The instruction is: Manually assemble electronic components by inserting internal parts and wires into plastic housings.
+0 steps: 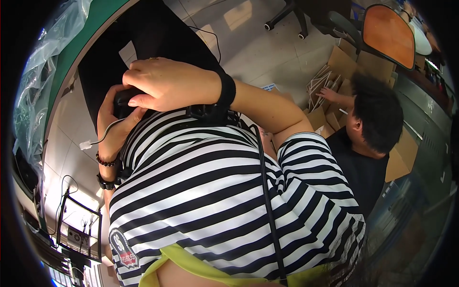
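A small black rounded device (123,99) sits between my hands, above my lap. My left hand (114,114) wraps round it from the left and below. Over its top and right side, my right hand (165,82) curls its fingers and presses the thumb against it. Both hands are closed on the device, which they mostly hide. A thin pale cable (106,131) hangs near it, ending in a white plug (85,145) beside my left wrist. Where the cable joins the device is hidden.
A green-topped table edge (82,45) with clear plastic sheeting (43,91) curves along the left. A person (370,124) in dark clothing is at my right, by cardboard (404,150). An orange-backed chair (388,34) stands at far right; a black frame (79,208) is lower left.
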`<state>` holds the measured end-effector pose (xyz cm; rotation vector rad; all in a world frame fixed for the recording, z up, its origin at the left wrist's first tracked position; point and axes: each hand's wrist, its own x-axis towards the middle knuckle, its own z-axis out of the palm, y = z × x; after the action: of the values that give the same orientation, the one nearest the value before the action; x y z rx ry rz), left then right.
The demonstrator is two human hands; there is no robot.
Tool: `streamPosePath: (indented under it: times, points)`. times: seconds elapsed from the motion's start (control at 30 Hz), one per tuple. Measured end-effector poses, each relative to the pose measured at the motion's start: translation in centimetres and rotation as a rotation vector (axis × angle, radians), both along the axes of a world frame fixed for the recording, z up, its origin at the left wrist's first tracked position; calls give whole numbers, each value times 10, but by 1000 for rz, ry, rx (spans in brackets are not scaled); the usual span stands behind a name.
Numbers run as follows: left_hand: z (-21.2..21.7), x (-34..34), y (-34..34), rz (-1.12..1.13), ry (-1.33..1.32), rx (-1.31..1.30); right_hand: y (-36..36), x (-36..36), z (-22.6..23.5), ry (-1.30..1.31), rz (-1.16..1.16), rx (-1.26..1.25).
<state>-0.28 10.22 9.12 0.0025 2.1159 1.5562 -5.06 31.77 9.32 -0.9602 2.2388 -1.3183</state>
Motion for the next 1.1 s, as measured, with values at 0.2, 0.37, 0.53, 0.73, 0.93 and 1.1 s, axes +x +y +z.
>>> streamPosePath:
  times: [0.2, 0.37, 0.53, 0.73, 0.93, 1.1]
  points:
    - [10, 4, -6, 5, 56, -95, -21, 4, 3, 22, -41, 79]
    - [12, 11, -14, 19, -9, 22, -15, 9, 10, -26, 6, -35]
    - [-9, 5, -25, 17, -17, 21, -33, 11, -12, -13, -60, 4]
    - [-29, 4, -43, 3, -8, 25, -38, 5, -19, -6, -23, 15]
    - [-30, 2, -41, 10, -41, -30, -50, 5, -34, -38, -8, 47]
    - [-32, 2, -45, -7, -39, -41, -47, 8, -39, -11, 12, 33]
